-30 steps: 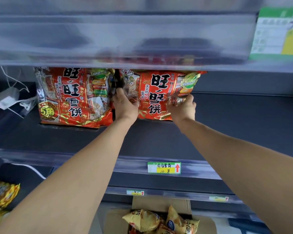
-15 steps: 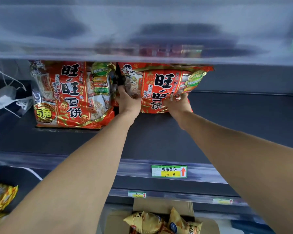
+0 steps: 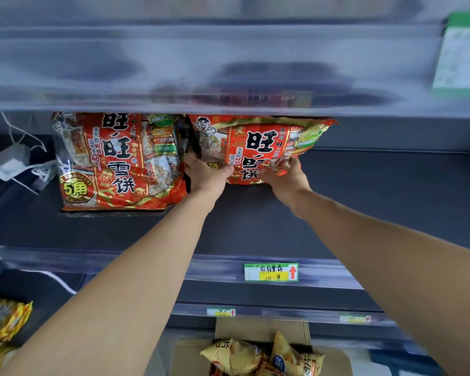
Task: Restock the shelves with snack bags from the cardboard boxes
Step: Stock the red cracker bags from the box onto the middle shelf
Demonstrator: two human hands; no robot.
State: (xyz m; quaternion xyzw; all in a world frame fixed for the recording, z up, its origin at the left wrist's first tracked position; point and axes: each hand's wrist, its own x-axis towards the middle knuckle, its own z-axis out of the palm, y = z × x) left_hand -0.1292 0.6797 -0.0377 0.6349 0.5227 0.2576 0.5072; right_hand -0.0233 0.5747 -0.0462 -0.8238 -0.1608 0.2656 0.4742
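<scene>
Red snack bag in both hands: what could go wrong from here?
1. The left hand and right hand grip the red bag low down, so its upper part may flop forward on release.
2. Its top sits right under the upper shelf edge and could snag or crumple there.
3. The left hand sits tight against the neighbouring bag; pulling the hand out may tip that bag.

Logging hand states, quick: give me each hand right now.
Left hand: grips the red snack bag at its lower left edge.
Right hand: grips the same bag's lower right edge.
</scene>
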